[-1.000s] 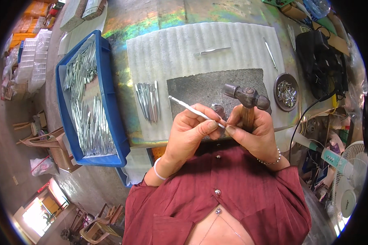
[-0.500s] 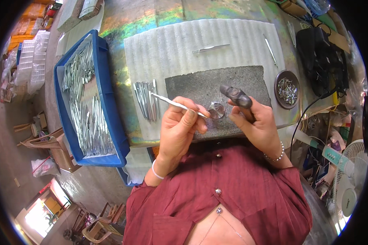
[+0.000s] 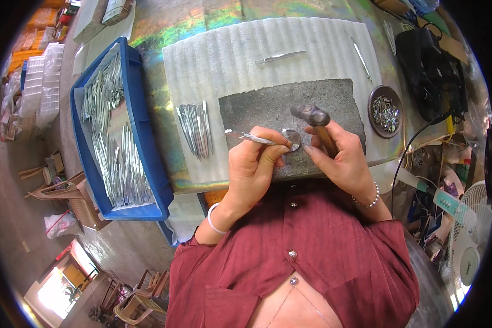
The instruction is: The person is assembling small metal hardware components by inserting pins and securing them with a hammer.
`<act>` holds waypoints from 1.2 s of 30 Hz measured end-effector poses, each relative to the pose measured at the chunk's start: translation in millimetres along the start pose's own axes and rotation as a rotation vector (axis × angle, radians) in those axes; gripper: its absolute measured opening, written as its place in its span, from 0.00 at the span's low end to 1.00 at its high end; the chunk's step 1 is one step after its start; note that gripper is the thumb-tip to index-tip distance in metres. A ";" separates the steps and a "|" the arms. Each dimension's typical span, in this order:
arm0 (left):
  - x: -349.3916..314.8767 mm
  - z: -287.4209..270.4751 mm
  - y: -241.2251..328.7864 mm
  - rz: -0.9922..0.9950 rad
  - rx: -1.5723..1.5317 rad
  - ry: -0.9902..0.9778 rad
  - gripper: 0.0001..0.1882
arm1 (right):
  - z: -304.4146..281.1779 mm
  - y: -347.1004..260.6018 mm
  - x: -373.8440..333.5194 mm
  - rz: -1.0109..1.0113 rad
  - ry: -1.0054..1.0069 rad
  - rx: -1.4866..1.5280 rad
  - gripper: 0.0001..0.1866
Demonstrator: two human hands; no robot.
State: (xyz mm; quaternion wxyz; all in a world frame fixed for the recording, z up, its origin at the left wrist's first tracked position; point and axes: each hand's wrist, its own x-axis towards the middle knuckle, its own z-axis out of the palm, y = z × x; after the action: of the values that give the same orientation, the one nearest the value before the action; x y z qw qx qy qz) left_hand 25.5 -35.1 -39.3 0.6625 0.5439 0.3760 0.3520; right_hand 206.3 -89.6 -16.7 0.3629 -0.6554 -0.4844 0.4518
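My left hand (image 3: 259, 158) pinches a slim silver tweezer-like metal piece (image 3: 249, 137). Its near end reaches the small round shiny metal block (image 3: 291, 138) on the dark grey mat (image 3: 257, 101). Closed around the wooden handle of a small hammer (image 3: 311, 115) is my right hand (image 3: 339, 150), just right of the block. The dark hammer head hovers above the mat, apart from the block. A bunch of similar slim metal pieces (image 3: 194, 131) lies left of the mat. Single pieces rest beyond it (image 3: 281, 56) and at the far right (image 3: 361, 59).
White foam sheet (image 3: 218, 60) covers the table under the mat. At left stands a blue tray (image 3: 139, 104) with many slim metal pieces. A round dark dish (image 3: 373, 117) of small metal parts sits at right, near a black machine (image 3: 429, 76) with a cable. A fan (image 3: 467, 251) stands lower right.
My left hand has shifted slightly right and turned the metal piece, bringing its near end onto the round block. The hammer has tilted, now showing its wooden handle.
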 end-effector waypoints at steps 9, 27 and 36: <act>0.0 -0.2 -4.6 0.108 0.164 -0.053 0.05 | 2.2 7.9 -1.8 0.003 0.036 0.095 0.12; 3.7 6.0 -1.7 0.168 0.238 0.021 0.02 | 1.7 6.5 -1.7 -0.051 0.054 0.028 0.11; 4.7 8.7 1.1 0.508 0.701 -0.022 0.14 | 3.8 10.7 -3.8 -0.097 0.064 0.185 0.12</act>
State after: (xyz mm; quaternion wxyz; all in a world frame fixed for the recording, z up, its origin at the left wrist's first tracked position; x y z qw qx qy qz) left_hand 35.3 -34.8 -37.7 0.3341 0.8150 0.3197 0.3491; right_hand 205.5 -96.0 -26.9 0.4588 -0.6089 -0.4598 0.4553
